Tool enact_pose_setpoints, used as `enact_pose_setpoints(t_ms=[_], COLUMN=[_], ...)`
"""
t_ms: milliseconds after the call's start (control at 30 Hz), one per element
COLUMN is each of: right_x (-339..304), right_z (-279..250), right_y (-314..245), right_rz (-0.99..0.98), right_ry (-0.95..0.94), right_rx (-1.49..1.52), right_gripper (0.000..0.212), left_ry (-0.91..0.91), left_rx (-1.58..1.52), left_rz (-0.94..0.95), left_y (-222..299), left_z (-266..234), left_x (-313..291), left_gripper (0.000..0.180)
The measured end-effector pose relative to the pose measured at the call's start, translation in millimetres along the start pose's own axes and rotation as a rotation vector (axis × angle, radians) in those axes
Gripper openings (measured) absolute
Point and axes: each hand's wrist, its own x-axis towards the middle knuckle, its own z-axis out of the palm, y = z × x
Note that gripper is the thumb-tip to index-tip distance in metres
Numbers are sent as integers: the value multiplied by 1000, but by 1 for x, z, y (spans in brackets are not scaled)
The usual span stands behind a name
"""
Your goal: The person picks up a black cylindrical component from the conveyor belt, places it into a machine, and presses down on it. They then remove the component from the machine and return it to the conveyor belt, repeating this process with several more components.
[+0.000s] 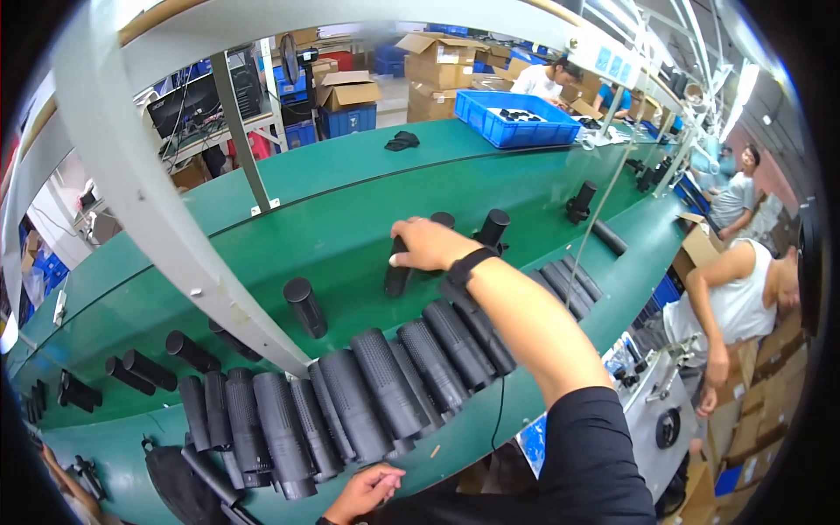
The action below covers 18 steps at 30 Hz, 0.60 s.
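My right hand reaches across the green bench and is closed around a black cylinder standing on its far strip. Another black cylinder stands a little to the left of it, and one more stands to the right. Near the bench's front edge, my left hand rests with its fingers curled in and nothing visible in them. Just beyond it lies a long stacked row of black cylinders with knurled surfaces. My right forearm hides part of this row.
A white metal post rises between the row and the far strip. A blue crate sits at the far side. A black cloth bag lies at front left. Co-workers are at right, beside a machine, and at the back.
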Motion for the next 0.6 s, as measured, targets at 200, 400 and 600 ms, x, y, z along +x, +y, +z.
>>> enact_pose_setpoints(t_ms=[200, 400, 600], right_x=[-180, -396, -497], right_z=[-143, -143, 62], right_y=[-63, -150, -238], right_rz=[140, 11, 741], right_ry=[347, 998, 1060], right_rx=[191, 1043, 1607], right_gripper=[51, 83, 55], left_ry=[5, 13, -316], left_rx=[-78, 116, 195], left_rz=[12, 95, 142], left_y=[-2, -3, 18], left_z=[2, 16, 84], left_x=[6, 2, 11], left_gripper=[19, 18, 26])
